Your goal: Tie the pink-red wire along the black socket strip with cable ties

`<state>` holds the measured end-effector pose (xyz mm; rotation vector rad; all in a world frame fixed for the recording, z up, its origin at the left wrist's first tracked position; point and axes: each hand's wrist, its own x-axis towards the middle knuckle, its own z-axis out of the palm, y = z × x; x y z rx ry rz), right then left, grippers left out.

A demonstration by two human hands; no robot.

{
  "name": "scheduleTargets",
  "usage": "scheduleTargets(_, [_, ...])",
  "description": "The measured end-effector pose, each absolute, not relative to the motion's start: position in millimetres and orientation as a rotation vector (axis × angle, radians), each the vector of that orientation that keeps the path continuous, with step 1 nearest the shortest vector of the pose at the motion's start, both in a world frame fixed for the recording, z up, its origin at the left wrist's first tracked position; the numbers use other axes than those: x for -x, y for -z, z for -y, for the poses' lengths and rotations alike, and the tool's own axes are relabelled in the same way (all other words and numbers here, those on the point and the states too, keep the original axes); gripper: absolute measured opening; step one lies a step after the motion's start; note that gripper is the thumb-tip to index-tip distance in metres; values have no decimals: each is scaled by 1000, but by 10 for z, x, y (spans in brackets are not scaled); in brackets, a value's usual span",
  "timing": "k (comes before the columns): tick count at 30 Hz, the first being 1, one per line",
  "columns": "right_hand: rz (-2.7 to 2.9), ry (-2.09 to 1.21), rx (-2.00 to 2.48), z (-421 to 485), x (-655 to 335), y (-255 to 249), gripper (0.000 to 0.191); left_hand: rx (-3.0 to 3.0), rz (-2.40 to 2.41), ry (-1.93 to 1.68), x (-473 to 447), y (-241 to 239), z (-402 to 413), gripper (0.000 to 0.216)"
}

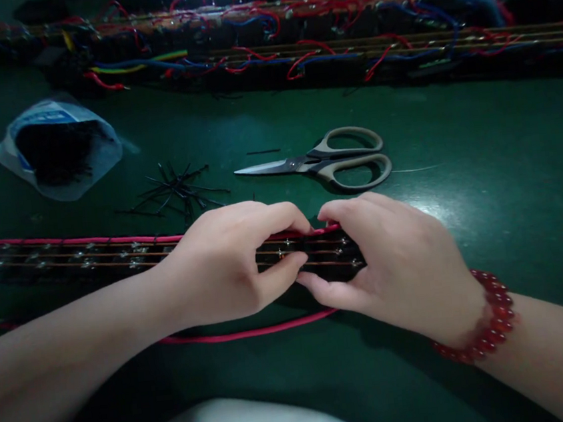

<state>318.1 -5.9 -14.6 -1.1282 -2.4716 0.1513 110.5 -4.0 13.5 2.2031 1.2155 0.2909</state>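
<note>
A long black socket strip (109, 254) with thin copper bars and shiny contacts lies across the table, partly covered by my hands. Along its far edge runs a red cable (78, 241). My left hand (226, 260) is closed around the strip, fingers at the red cable and thumb over the near side. Close beside it, my right hand (400, 259) grips the right end, with fingers curled over the far edge and thumb at the near edge. The fingertips are partly hidden. Another length of red cable (244, 335) curves on the table below my wrists.
Scissors (301, 164) lie beyond my hands, handles to the right. Left of them are a pile of black cable ties (179, 189) and an open plastic bag (61, 150) full of dark ties. Wired socket assemblies (265, 55) span the back of the green table (508, 167).
</note>
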Motion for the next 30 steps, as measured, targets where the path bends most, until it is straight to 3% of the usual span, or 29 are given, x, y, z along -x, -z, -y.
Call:
scheduleTargets(10, [2486,-126,1013,34,-3216,174,41,-2258,-1197,-94,-1110,-146,11,48])
scheduleTargets(20, [2505,-90,954,52,-3232,179,42,-2351,-1122,-65,-1103,-114,-12,32])
scheduleTargets(30, [2439,-276,1005,43,-3223,174,48,-2263,-1177,-106,-1107,-127,12,28])
